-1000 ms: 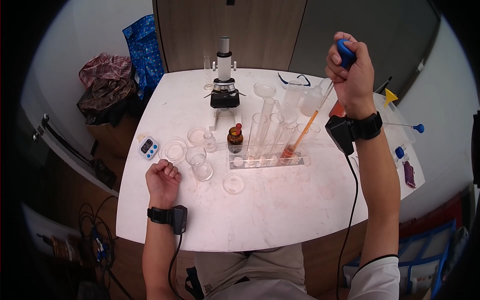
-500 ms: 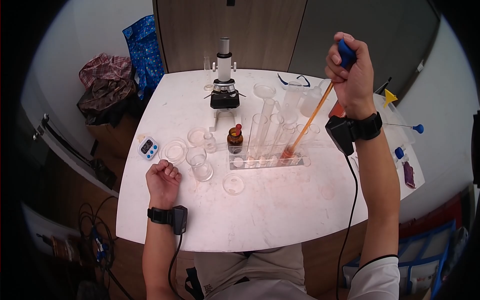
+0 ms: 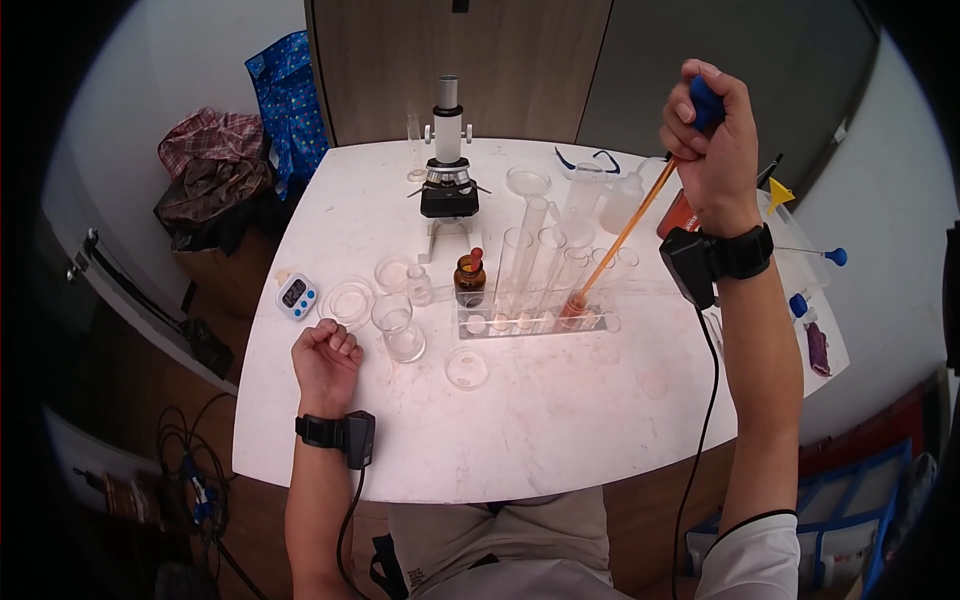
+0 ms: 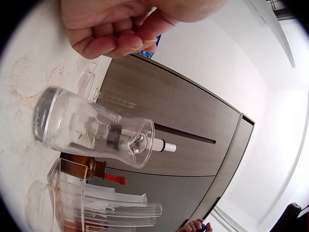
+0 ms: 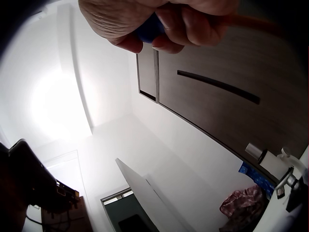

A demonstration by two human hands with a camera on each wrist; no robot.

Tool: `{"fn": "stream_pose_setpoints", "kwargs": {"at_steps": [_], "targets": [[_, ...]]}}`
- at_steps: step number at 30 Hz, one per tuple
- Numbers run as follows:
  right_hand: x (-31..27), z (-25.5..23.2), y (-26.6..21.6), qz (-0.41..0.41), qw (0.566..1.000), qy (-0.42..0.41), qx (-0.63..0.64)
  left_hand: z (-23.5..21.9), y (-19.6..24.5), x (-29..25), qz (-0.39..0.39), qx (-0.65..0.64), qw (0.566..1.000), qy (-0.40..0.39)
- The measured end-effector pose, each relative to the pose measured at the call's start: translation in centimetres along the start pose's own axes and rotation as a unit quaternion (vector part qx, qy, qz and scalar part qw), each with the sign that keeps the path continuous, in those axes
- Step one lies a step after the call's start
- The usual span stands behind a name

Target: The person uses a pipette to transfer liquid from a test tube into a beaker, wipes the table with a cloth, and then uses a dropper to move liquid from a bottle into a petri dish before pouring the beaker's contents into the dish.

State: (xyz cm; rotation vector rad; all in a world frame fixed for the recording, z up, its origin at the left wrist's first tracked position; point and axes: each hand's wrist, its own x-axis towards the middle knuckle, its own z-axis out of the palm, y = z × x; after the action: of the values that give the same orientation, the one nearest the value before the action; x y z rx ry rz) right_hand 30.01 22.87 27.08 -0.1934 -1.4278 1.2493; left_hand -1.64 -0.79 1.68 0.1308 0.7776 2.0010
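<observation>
Raised at the upper right, my right hand (image 3: 718, 165) grips the blue rubber bulb (image 3: 707, 102) of a long glass pipette (image 3: 630, 225). Orange liquid fills the pipette's visible length. Its lower end slants down into a tube with orange-red liquid (image 3: 573, 309), standing in a clear rack (image 3: 490, 333). My left hand (image 3: 328, 368) rests at the table's left side, fingers loosely curled, holding nothing. Beside it stands a clear glass vessel (image 3: 400, 340), seen waisted and wide-mouthed in the left wrist view.
Several clear tubes fill the rack. A brown bottle with a red dropper (image 3: 470, 280) stands left of it, and a microscope (image 3: 449, 180) behind. A small dish (image 3: 466, 369) lies in front, a timer (image 3: 297, 295) at the left. A wash bottle (image 3: 625, 203) stands at the back right.
Orange liquid has risen up the pipette to near the right hand. The right hand has then shifted slightly up and right with the pipette. My left hand has stayed still.
</observation>
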Motion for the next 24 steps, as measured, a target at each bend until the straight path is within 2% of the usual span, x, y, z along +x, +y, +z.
{"fn": "stream_pose_setpoints", "kwargs": {"at_steps": [5,7,8,9,11,12,19,22,24], "targets": [[0.0,-0.4,-0.8,-0.027,1.000,-0.003,-0.011,0.4,0.0,-0.2,0.007,0.021,0.999,-0.023],[0.1,-0.7,-1.2,-0.030,1.000,-0.003,-0.007,1.1,0.0,-0.4,0.049,0.078,0.996,-0.018],[0.0,-0.8,-1.4,-0.035,0.999,-0.001,-0.007,0.5,0.0,-0.2,0.069,0.117,0.989,-0.063],[0.0,-0.9,-1.6,-0.037,0.999,-0.001,-0.004,0.6,-0.2,-0.3,0.072,0.119,0.988,-0.063],[0.1,-1.1,-2.2,-0.046,0.999,-0.002,-0.007,1.9,-0.8,-0.9,0.124,0.219,0.967,-0.037],[0.2,-1.1,-2.5,-0.047,0.999,-0.002,-0.006,1.2,-0.8,-0.6,0.120,0.247,0.960,-0.059],[0.3,-1.5,-4.2,-0.066,0.998,-0.013,0.011,4.1,-0.8,-1.8,0.134,0.315,0.937,-0.062],[0.3,-1.7,-4.4,-0.064,0.998,-0.011,0.024,4.9,-0.8,-2.2,0.104,0.379,0.917,-0.075],[0.2,-1.8,-4.7,-0.059,0.998,-0.011,0.034,4.8,-1.2,-2.3,0.122,0.411,0.895,-0.119]]}}
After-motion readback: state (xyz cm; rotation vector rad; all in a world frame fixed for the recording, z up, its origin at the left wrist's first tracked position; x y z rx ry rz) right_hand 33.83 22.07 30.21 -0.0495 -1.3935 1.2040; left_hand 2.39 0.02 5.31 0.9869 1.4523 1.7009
